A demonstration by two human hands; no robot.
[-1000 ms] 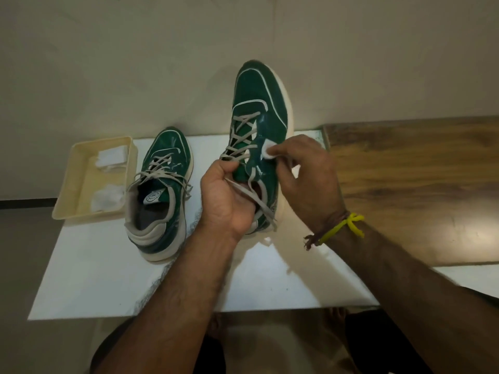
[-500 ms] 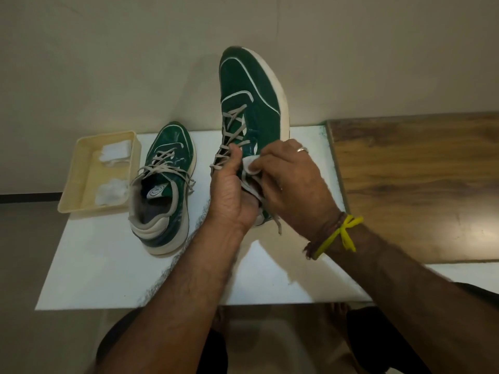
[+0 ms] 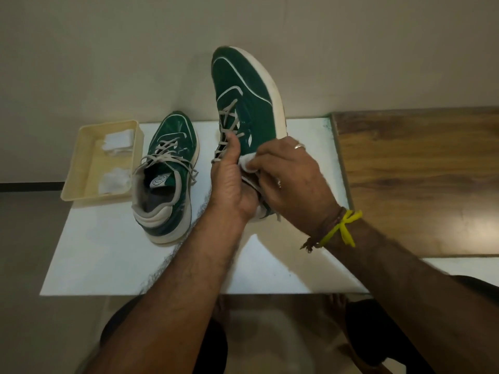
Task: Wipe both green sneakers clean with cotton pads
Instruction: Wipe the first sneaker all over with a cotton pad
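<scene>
The left hand [image 3: 232, 182] is gripping the raised sneaker [image 3: 245, 103] near its laces, fingers curled around it. The right hand [image 3: 291, 179] is pinching a cotton pad [image 3: 249, 163] against its side. Left of it, the second sneaker [image 3: 167, 174] is sitting on the desk [image 3: 113, 255].

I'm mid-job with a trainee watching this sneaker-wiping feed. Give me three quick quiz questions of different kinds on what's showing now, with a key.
1. True or false: both sneakers lie on the white board.
2. Which hand presses the cotton pad on the raised sneaker? A) left hand B) right hand
3. Fill in: spare pads sit in the beige ____.

Key
1. False: the other sneaker stands on the board; the left hand holds the raised one.
2. B, the right hand.
3. tray.
</scene>
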